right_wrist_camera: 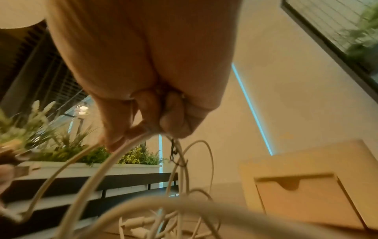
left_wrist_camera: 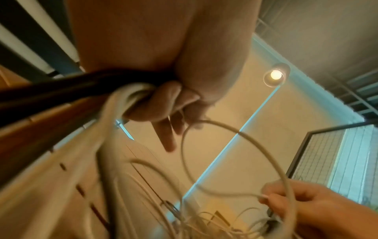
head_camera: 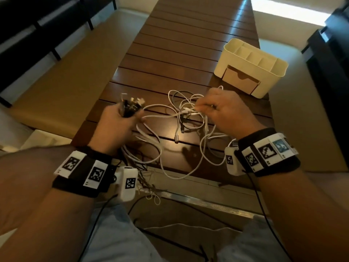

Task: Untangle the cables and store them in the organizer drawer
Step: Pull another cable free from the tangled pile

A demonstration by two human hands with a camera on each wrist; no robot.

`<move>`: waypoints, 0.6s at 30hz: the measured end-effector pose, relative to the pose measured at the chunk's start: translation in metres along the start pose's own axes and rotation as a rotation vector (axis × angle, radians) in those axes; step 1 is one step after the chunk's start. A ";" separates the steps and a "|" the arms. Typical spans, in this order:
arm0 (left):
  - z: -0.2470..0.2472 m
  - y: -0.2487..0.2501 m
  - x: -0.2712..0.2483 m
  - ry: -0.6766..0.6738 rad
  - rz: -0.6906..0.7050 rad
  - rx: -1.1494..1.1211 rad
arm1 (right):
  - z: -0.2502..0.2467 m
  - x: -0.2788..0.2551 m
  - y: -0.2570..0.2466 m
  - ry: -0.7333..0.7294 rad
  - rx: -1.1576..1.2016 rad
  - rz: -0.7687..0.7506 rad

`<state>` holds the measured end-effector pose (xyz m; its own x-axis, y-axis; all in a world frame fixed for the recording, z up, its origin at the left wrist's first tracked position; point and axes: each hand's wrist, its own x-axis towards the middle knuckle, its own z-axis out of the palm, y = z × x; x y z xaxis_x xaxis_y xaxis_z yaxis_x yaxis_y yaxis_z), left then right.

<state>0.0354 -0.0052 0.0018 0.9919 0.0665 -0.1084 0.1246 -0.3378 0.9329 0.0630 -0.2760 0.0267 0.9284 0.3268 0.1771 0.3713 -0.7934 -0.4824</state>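
The left hand [head_camera: 115, 121] grips a bundle of cable ends [head_camera: 130, 106]; the right hand [head_camera: 226, 112] pinches a white cable [head_camera: 190, 110] in the tangle. The cream organizer [head_camera: 264, 59] sits far right, drawer [head_camera: 239, 80] closed

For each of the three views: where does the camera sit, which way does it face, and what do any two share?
Head: on the head, looking down at the table, cables, organizer; both forearms, left hand, right hand.
Left wrist: under the left hand, facing upward at ceiling; right hand low right.
Right wrist: under the right hand, toward organizer drawer.
Shared: all show the white cables.
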 end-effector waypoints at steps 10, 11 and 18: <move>0.026 0.016 -0.008 -0.067 0.271 0.002 | 0.017 -0.002 -0.027 -0.142 -0.108 -0.278; 0.031 0.017 -0.009 -0.128 0.292 0.028 | 0.020 -0.001 -0.028 -0.101 -0.092 -0.288; 0.032 0.010 -0.008 -0.177 0.343 0.064 | 0.026 0.001 -0.025 0.055 -0.017 -0.260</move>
<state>0.0299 -0.0395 0.0012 0.9646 -0.2215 0.1432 -0.2191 -0.3707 0.9026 0.0539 -0.2429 0.0164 0.8013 0.4923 0.3399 0.5969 -0.6954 -0.4001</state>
